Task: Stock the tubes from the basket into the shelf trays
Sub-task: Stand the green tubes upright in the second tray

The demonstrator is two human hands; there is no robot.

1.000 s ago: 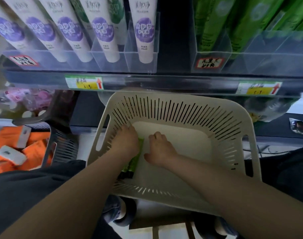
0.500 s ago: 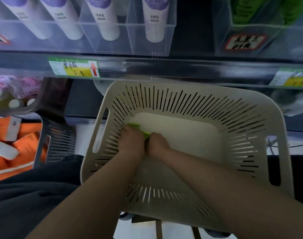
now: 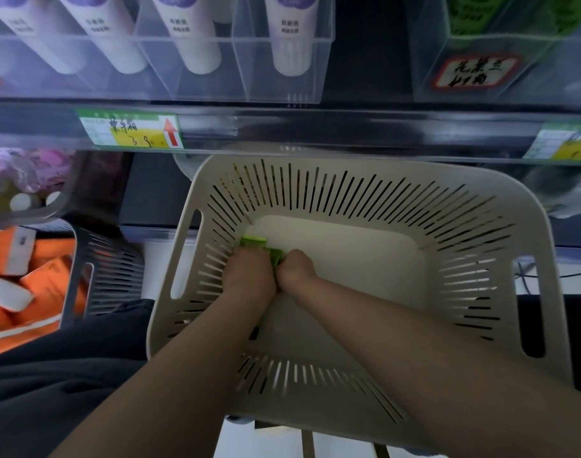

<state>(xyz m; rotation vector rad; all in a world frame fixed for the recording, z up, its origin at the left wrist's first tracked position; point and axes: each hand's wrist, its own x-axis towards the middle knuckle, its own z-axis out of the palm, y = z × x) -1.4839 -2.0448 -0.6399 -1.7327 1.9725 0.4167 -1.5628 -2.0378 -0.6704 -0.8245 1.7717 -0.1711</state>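
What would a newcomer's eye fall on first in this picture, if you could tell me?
Most likely the two bare arms reaching into the big cream slotted basket at centre, where the left hand and right hand meet round bright green tubes near its far left corner. Next come the white tubes with purple labels standing in clear trays on the shelf above, and the orange packs low at left.

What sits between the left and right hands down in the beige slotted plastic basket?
A green plastic tube: the head view shows it wedged between the left hand and right hand, near the left wall of the beige slotted plastic basket.
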